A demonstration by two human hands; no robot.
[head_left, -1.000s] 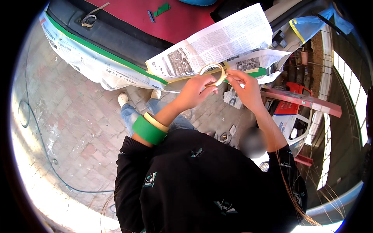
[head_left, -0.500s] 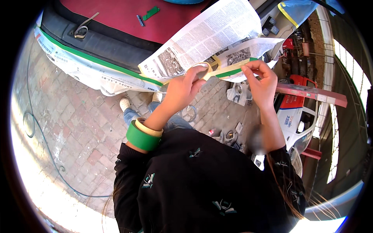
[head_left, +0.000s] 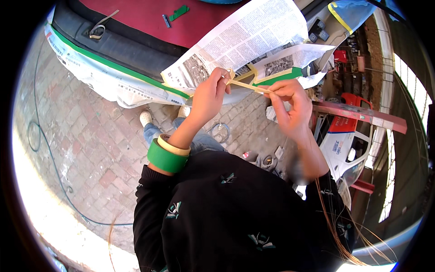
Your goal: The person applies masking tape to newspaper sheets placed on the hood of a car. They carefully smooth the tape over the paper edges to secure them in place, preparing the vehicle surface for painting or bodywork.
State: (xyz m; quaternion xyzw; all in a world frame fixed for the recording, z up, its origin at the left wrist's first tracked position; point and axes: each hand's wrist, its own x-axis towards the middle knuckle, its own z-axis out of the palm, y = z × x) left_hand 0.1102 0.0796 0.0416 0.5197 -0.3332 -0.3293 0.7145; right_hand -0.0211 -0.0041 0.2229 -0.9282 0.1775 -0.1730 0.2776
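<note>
A narrow strip of cream masking tape (head_left: 248,85) stretches between my two hands, in front of the car's newspaper-covered edge. My left hand (head_left: 208,96) is closed, pinching the tape's left end, where a small loop shows; how much of a roll the fingers hide, I cannot tell. At the other end my right hand (head_left: 291,106) pinches the strip between thumb and fingers. Just beyond it, green tape (head_left: 283,76) edged with cream lies along the panel by the newspaper (head_left: 247,41). A green tape roll (head_left: 166,157) and a cream tape roll (head_left: 176,148) encircle my left wrist.
The dark bumper (head_left: 118,45) runs along the upper left, with masking paper (head_left: 104,81) hanging below its green edge. A small blade-like piece (head_left: 166,21) and a green tape scrap (head_left: 179,12) lie on the red panel. A hose (head_left: 54,177) crosses the brick floor; a red beam (head_left: 362,114) stands at right.
My right hand has moved left and nearer to me, bringing its tape end away from the green-taped edge. My left hand has shifted slightly left and farther away, turning the tape.
</note>
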